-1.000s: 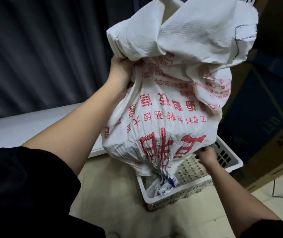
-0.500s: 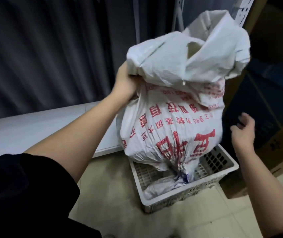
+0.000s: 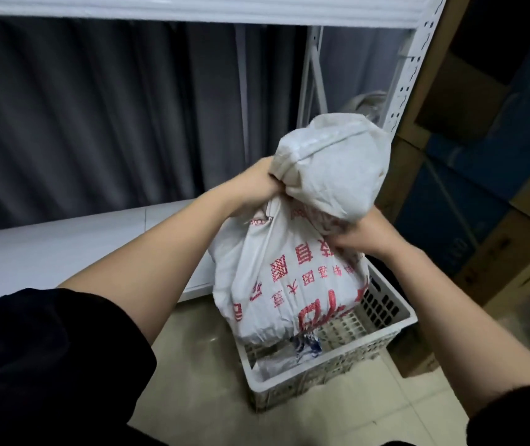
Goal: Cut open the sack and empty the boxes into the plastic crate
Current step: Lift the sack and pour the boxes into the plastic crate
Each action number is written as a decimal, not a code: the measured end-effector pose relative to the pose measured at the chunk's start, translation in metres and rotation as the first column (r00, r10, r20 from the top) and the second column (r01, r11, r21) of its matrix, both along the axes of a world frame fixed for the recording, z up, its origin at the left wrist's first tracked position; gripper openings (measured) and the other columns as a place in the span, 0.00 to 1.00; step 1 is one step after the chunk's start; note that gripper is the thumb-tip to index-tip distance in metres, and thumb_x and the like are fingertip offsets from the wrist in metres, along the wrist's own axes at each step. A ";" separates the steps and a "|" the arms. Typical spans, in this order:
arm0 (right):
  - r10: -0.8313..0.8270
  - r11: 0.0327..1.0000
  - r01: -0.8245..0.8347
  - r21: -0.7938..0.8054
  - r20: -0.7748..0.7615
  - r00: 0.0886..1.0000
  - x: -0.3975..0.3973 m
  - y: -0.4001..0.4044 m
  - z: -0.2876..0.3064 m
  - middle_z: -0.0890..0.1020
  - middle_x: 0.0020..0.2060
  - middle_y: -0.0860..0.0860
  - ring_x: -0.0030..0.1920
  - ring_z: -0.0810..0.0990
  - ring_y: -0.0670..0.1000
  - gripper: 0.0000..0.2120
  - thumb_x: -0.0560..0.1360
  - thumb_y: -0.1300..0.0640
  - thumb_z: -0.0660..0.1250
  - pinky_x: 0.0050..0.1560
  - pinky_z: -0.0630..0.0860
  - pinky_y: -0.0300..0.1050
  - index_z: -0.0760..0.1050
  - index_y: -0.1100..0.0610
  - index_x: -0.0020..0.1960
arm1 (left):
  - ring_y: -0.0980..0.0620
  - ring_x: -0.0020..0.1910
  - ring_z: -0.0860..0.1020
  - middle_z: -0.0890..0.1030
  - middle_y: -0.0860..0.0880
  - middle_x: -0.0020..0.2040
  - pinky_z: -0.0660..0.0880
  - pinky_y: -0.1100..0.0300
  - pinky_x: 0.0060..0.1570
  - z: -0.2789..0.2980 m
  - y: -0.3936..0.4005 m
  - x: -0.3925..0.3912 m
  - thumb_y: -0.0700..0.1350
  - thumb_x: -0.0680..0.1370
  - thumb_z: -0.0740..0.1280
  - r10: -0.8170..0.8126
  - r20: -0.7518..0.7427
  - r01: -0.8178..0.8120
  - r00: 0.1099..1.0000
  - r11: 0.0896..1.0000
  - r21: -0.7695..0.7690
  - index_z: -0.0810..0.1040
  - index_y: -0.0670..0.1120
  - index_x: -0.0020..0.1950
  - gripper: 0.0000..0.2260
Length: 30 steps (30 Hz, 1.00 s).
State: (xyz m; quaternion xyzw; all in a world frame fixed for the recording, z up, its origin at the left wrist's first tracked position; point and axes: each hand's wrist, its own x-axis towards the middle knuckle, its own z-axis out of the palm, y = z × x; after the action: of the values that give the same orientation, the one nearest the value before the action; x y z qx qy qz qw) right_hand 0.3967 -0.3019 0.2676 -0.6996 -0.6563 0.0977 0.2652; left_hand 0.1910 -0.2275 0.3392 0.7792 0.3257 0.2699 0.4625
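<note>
A white woven sack (image 3: 292,272) with red printed characters hangs upside down, its gathered mouth pointing down into the white perforated plastic crate (image 3: 382,329) on the floor. My left hand (image 3: 254,185) grips the sack's upper left, where the cloth is bunched. My right hand (image 3: 360,233) clutches the upper right side just under the folded-over top. A crumpled white and blue bit of wrapping (image 3: 302,346) shows in the crate under the sack's mouth. No boxes are visible.
Stacked cardboard boxes (image 3: 488,194) stand close on the right. A white metal shelf post (image 3: 402,75) rises behind the sack, with a dark curtain (image 3: 96,123) at the back. A low white platform (image 3: 64,246) lies to the left. The floor is tiled.
The sack has come lower over the crate. My right hand, which had let go and hovered open at the right, has closed on the sack's upper right side.
</note>
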 end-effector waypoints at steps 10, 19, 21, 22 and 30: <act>-0.302 0.917 0.374 0.141 -0.370 0.879 -0.006 0.009 0.010 0.81 0.46 0.64 0.48 0.80 0.64 0.08 0.67 0.62 0.64 0.45 0.78 0.66 0.77 0.59 0.46 | 0.52 0.54 0.78 0.79 0.50 0.56 0.77 0.48 0.52 -0.023 0.011 -0.015 0.51 0.61 0.74 -0.002 -0.360 0.058 0.933 0.988 0.146 0.63 0.49 0.67 0.38; -0.281 0.899 0.352 0.260 -0.275 0.920 -0.011 0.008 0.088 0.80 0.49 0.61 0.45 0.73 0.54 0.08 0.76 0.62 0.61 0.42 0.66 0.46 0.74 0.65 0.50 | 0.37 0.59 0.72 0.71 0.44 0.62 0.70 0.50 0.55 -0.023 0.014 -0.003 0.47 0.76 0.65 0.522 -0.342 -0.303 0.781 0.796 0.524 0.72 0.48 0.62 0.15; -0.371 0.848 0.443 0.292 -0.271 0.888 -0.001 0.005 0.101 0.80 0.47 0.57 0.46 0.75 0.55 0.05 0.75 0.62 0.60 0.42 0.66 0.46 0.75 0.58 0.48 | 0.41 0.55 0.77 0.76 0.45 0.59 0.72 0.53 0.49 -0.006 0.016 0.004 0.45 0.75 0.65 0.571 -0.073 -0.464 0.818 0.728 0.505 0.73 0.47 0.61 0.15; -0.376 0.812 0.476 0.337 -0.323 0.869 0.004 0.006 0.104 0.78 0.43 0.54 0.43 0.75 0.52 0.05 0.76 0.61 0.59 0.41 0.66 0.46 0.73 0.56 0.44 | 0.44 0.53 0.78 0.79 0.46 0.56 0.73 0.54 0.48 0.000 0.011 0.008 0.45 0.76 0.64 0.578 0.081 -0.539 0.812 0.690 0.482 0.74 0.47 0.60 0.13; -0.255 0.757 0.489 0.433 -0.493 0.832 0.010 -0.002 0.104 0.71 0.53 0.47 0.54 0.72 0.46 0.12 0.78 0.62 0.61 0.55 0.69 0.42 0.63 0.49 0.55 | 0.46 0.52 0.77 0.80 0.46 0.53 0.73 0.51 0.50 0.031 0.011 0.019 0.41 0.78 0.55 0.549 0.127 -0.518 0.826 0.651 0.554 0.73 0.48 0.61 0.13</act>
State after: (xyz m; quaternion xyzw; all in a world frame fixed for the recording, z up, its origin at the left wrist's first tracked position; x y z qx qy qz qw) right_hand 0.4068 -0.3040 0.3720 -0.6779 -0.4304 -0.0058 0.5959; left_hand 0.2097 -0.2162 0.3701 0.7562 0.4567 0.4575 0.1011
